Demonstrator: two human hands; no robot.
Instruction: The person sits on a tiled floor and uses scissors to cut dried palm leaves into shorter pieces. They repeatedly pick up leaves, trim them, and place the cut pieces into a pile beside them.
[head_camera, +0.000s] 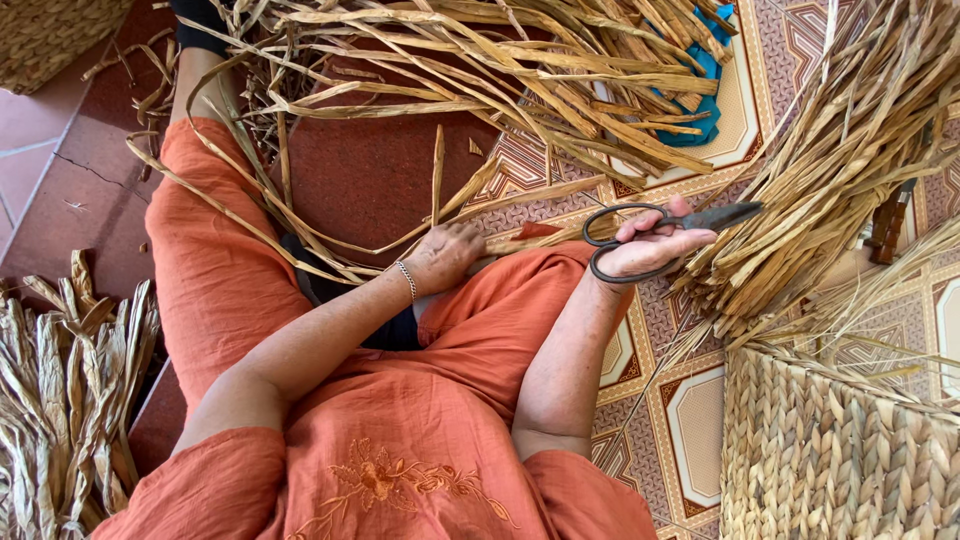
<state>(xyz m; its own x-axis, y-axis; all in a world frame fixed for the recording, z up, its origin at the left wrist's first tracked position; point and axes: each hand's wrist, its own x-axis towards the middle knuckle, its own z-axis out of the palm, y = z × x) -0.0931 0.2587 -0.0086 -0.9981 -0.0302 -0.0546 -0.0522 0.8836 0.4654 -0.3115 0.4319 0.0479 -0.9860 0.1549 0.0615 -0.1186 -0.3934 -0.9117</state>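
Note:
My right hand (648, 248) grips black iron scissors (665, 225), blades closed and pointing right toward a bundle of dried straw strips (830, 170). My left hand (443, 255), with a thin bracelet at the wrist, rests on my knee and closes on long dried strips (330, 262) that trail left across my lap. I sit on the floor in orange clothes (400, 430), legs stretched forward.
A big heap of dried strips (500, 70) covers the floor ahead, with a blue cloth (700, 95) under it. A woven basket (840, 460) stands at lower right, another (50, 35) at top left. More dried leaves (65, 400) lie at the left. Patterned tiles (680, 420) lie beneath.

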